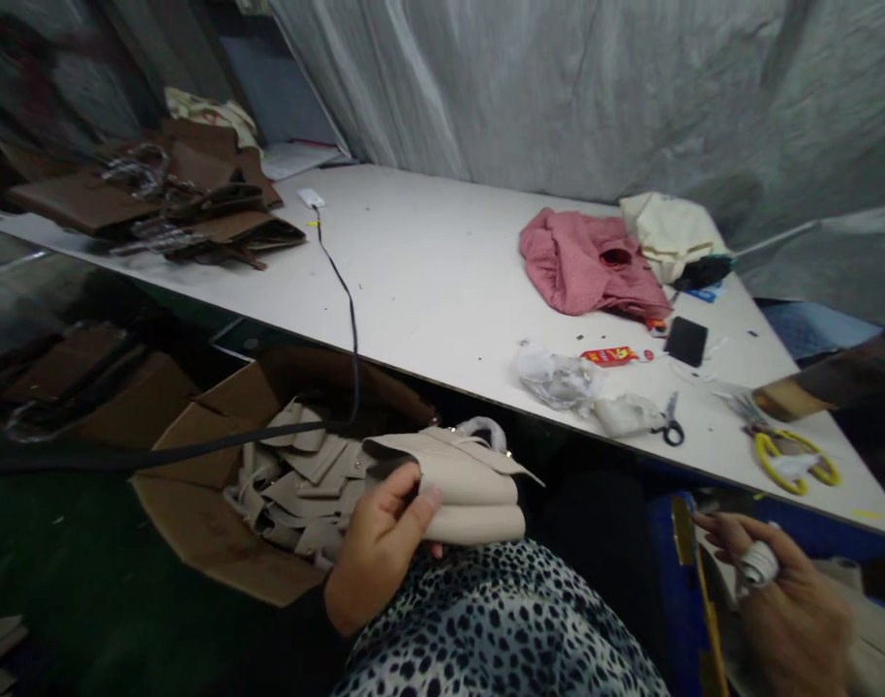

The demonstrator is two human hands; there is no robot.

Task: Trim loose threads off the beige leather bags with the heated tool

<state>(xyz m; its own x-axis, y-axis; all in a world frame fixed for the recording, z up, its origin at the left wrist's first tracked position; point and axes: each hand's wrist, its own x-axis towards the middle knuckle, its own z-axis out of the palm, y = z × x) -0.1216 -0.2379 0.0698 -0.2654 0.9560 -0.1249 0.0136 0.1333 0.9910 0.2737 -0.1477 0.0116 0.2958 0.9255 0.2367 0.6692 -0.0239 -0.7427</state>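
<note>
My left hand [377, 547] is closed on a stack of beige leather pieces [464, 484], thumb on top, held just over my lap and beside an open cardboard box [196, 523] full of more beige pieces [297, 484]. My right hand [783, 600] is low at the right, over a blue box edge [686, 542]. One of its fingers is wrapped in white tape. Its fingers are curled, and I cannot make out anything in them.
The white table [428, 271] holds a pink cloth [588, 261], cream cloth [667, 232], black-handled scissors [671, 421], yellow-handled scissors [795, 460], crumpled plastic [559, 378], a red tube [609, 356], a black card [686, 341], brown bags [188, 208]. A black cable [348, 319] hangs over the edge.
</note>
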